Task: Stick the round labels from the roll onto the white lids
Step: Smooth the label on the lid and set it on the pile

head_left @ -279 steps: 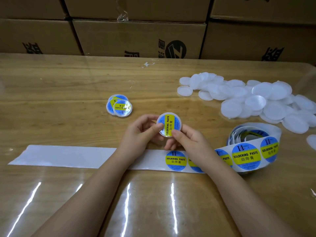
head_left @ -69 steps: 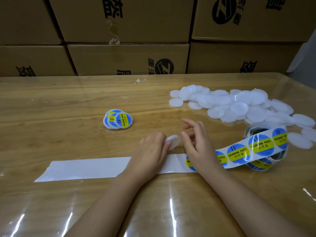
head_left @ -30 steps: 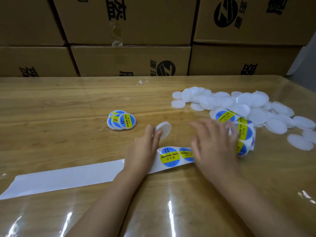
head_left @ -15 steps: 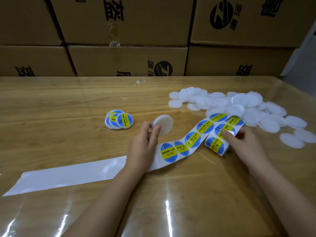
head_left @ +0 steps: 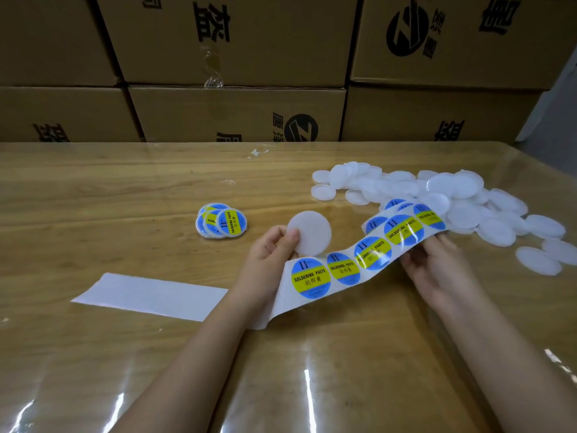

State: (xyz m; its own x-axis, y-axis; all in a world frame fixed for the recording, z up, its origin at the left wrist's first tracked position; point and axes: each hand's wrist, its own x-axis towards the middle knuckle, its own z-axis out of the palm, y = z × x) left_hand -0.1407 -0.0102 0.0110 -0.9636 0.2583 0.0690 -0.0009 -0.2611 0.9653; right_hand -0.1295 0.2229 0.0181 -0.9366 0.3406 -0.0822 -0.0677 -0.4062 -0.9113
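My left hand [head_left: 271, 254] pinches a plain white lid [head_left: 309, 234] upright above the table. My right hand [head_left: 437, 264] holds the label strip [head_left: 371, 254] from underneath, lifted off the table, with several blue-and-yellow round labels showing. The roll end [head_left: 415, 214] lies against the heap of white lids [head_left: 452, 201] at the right. The empty white backing paper [head_left: 150, 293] trails left across the table, passing under my left wrist. A small stack of labelled lids [head_left: 221, 223] sits left of my left hand.
Stacked cardboard boxes [head_left: 237, 114] wall off the far edge of the wooden table [head_left: 93, 189], which has a glossy clear cover. A few loose white lids [head_left: 538, 260] lie at the far right near the table edge.
My right hand has raised and unrolled more of the label strip, which now arches off the table. My left hand has lifted the white lid a little higher.
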